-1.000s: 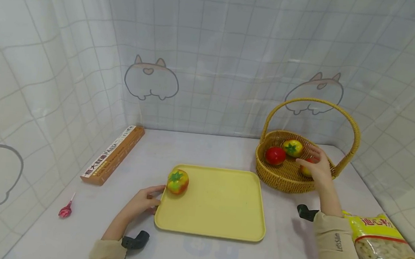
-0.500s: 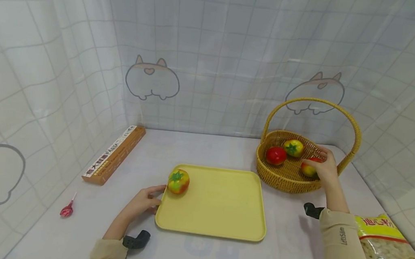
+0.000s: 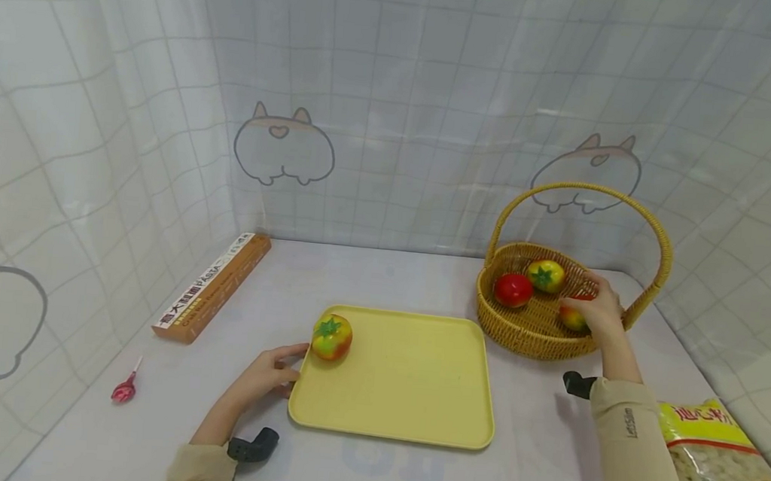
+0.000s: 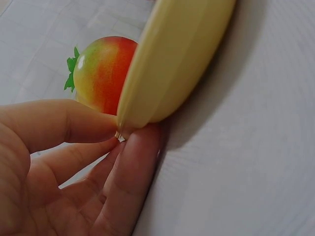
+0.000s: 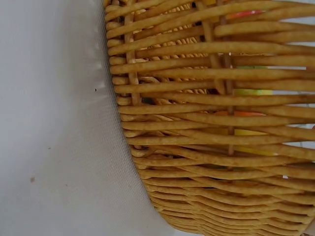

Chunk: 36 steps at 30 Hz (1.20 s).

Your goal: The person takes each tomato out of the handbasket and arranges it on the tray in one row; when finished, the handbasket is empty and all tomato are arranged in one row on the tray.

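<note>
One red-yellow fruit [image 3: 573,318] sits in the basket [image 3: 532,344] under the right hand [image 3: 603,309], fingers half-curled, can't tell if gripped; left hand [image 3: 268,373] pinches the yellow tray [image 3: 398,381]. Looks mid-grab, next move needs a snug hold imo.

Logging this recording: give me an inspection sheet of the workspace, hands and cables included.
Surface: white tabletop, faint printing near front.
Job's things: yellow tray, bicoloured fruit near its far left corner; wicker basket holding red fruit, yellow fruit and partly hidden fruit.
Clutter: pasta box, lollipop, macaroni bag.
Hands: left hand pinches tray rim; right hand over partly hidden fruit, grip unclear.
Cables: nothing seen.
Surroundings: white gridded curtain, cartoon animal outlines.
</note>
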Each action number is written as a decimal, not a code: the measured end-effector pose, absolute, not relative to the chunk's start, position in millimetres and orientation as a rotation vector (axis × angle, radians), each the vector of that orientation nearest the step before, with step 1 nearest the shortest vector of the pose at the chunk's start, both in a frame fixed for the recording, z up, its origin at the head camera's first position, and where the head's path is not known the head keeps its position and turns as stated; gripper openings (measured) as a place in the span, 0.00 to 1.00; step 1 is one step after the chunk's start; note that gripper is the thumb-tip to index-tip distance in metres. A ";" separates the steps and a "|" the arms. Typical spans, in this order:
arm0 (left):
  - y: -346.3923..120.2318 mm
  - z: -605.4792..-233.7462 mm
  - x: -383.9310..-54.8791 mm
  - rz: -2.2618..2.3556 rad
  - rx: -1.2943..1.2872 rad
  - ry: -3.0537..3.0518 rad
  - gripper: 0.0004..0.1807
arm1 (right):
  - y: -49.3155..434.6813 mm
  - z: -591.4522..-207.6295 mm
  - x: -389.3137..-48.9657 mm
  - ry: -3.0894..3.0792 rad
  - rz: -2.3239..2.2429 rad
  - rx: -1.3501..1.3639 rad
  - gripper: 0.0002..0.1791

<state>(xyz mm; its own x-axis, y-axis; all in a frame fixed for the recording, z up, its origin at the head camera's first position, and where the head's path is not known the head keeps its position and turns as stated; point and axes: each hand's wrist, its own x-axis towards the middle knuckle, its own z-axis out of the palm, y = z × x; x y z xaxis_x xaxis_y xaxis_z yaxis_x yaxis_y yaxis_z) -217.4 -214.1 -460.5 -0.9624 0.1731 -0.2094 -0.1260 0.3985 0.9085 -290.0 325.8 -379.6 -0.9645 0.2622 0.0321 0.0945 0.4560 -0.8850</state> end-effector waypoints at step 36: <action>-215.4 -463.9 -218.8 1.572 0.037 2.394 0.32 | 319.7 -384.2 -299.5 -2.940 1.204 -0.396 0.33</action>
<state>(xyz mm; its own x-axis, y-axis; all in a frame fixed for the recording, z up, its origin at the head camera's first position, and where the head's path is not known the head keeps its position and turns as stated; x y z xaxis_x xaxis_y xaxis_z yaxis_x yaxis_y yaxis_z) -218.8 -215.4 -463.9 -0.9614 0.1715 -0.2151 -0.1292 0.4087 0.9035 -299.5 319.7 -384.2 -0.9676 0.2046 -0.1480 0.2497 0.6869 -0.6826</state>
